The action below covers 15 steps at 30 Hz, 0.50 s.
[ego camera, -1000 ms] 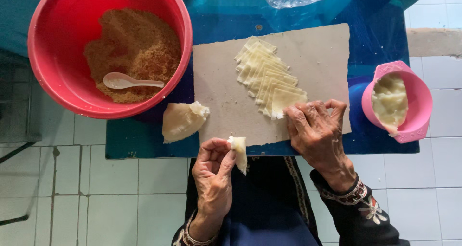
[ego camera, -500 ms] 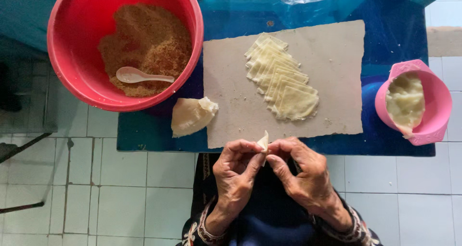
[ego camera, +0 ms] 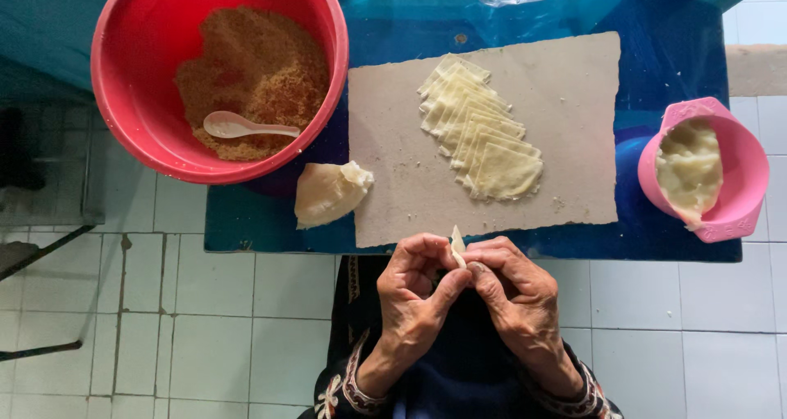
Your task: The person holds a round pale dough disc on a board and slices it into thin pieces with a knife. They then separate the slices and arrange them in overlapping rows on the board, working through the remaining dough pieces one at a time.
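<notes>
1. A small, pale, thin piece of dough, the wrapper (ego camera: pixel 457 245), stands up between the fingertips of both hands, just below the near edge of the grey board (ego camera: pixel 393 181), over the person's dark lap.
2. The board is flat, rough and matt, dusted with crumbs; it lies on a glossy blue table (ego camera: pixel 672 50).
3. On the board lies a fanned stack of wrappers (ego camera: pixel 479 132), cream-coloured, thin and overlapping like scales.
4. A folded dumpling (ego camera: pixel 328 193), smooth and plump, rests at the board's left edge, touching it.
5. The round red bowl (ego camera: pixel 131 116) holds coarse brown crumbly filling (ego camera: pixel 254 75) with a white plastic spoon (ego camera: pixel 238 126) lying in it.
6. The small pink bowl (ego camera: pixel 750 169) at the right holds a soft, pale paste (ego camera: pixel 689 169).
7. The left hand (ego camera: pixel 414 292) curls inward, thumb and forefinger pinching the wrapper narrowly.
8. The right hand (ego camera: pixel 516 292) mirrors it, its fingertips pressed to the same piece, knuckles touching the left.
9. A second ago the right hand lay flat on the board while the left alone held the piece; half a second ago both hands had already met on it, as now.
</notes>
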Motion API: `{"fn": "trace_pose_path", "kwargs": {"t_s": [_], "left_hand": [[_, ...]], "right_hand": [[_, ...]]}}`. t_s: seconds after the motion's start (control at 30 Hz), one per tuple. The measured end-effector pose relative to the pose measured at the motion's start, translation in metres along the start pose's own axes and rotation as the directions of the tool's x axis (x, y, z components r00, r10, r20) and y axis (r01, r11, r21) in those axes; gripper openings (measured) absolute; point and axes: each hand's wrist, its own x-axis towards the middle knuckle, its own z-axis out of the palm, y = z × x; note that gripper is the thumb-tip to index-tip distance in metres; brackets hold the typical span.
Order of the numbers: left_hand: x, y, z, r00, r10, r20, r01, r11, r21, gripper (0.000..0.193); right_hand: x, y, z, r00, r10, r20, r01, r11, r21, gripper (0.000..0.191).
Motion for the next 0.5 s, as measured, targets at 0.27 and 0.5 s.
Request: {"fn": "trace_pose_path", "kwargs": {"t_s": [0.27, 0.5], "left_hand": [[-0.0028, -0.0028, 0.0007, 0.995, -0.087, -0.045, 0.092, 0.990, 0.105, 0.022], [-0.0031, -0.0045, -0.0005, 0.999, -0.039, -0.009, 0.040, 0.998, 0.056, 0.030]], "right_hand": [[-0.0015, 0.0040, 0.0019, 0.992, 0.125, -0.037, -0.122, 0.990, 0.072, 0.013], [-0.0014, 0.0013, 0.0029, 0.999, -0.037, -0.036, 0.033, 0.995, -0.099, 0.010]]}}
